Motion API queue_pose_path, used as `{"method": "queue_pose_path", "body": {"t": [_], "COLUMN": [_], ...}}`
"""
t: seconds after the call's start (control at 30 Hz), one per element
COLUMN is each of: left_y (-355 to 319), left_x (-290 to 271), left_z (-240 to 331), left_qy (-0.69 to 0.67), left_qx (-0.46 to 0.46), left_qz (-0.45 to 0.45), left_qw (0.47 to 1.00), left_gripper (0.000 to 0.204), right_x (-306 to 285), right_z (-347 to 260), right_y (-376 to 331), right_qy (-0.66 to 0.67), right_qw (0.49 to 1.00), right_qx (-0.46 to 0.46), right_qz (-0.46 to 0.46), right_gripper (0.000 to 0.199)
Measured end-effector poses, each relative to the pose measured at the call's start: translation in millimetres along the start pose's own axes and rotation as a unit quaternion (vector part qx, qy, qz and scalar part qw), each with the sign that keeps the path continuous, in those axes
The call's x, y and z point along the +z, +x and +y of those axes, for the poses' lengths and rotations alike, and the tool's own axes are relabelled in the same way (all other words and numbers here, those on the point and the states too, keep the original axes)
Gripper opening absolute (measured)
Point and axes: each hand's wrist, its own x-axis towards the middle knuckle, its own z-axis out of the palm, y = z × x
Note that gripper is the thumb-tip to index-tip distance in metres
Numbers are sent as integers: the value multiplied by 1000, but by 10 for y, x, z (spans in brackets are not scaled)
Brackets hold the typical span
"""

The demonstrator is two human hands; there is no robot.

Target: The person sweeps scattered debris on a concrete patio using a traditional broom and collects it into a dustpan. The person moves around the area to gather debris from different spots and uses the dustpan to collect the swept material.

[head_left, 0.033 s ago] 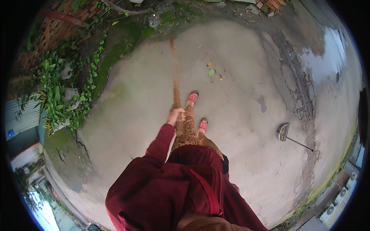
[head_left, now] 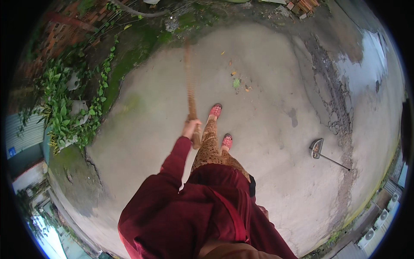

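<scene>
My left hand (head_left: pixel 191 128) is closed round a long brown stick (head_left: pixel 191 97). The stick's thicker end hangs just below my fist. Its thin far end is smeared by motion and reaches out toward the mossy edge, so I cannot make out its tip. Only a sliver of my right hand (head_left: pixel 263 210) shows beside my dark red clothing; its fingers are hidden. Ahead of my feet, some yellow leaves and a green leaf (head_left: pixel 236 83) lie on the concrete. Off to the right rests a long-handled dustpan (head_left: pixel 316 148) with debris inside.
Pink sandals (head_left: pixel 215 110) are on my feet. Leafy plants (head_left: pixel 64 99) and moss border the concrete on the left. Stacked bricks (head_left: pixel 304 6) stand at the far edge. A broken, rough strip (head_left: pixel 334 99) and a wet patch (head_left: pixel 366 64) run along the right.
My left hand and the stick have swung a little to the left. The leaves and the dustpan stay where they were.
</scene>
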Motion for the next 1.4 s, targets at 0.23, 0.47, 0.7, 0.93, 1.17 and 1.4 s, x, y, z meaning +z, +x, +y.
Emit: {"method": "queue_pose_path", "body": {"t": [0.23,0.47,0.7,0.93,1.17,1.4], "left_y": [2103,1862,776,729,1850,2565], "left_x": [-392,332,478,58,886,1440], "left_z": [994,1,643,1357,1998,992], "left_qy": [307,529,534,391,564,718], "left_qx": [-1,-50,-118,-122,-3,63], "left_qz": [157,71,-120,-214,-129,-103], "left_qw": [939,844,828,887,816,686], "left_gripper": [31,78,83,82,81,74], "right_x": [607,1192,934,907,1248,1851], "right_z": [-1010,-1639,-1649,-1753,-1058,-497], "right_y": [-207,-319,113,37,-136,-531], "right_qy": [93,-58,57,63,144,238], "right_qw": [990,993,992,986,980,959], "right_qx": [-70,-77,-109,-112,-30,38], "right_qz": [85,67,41,111,135,146], "right_gripper": [38,32,30,39,39,37]}}
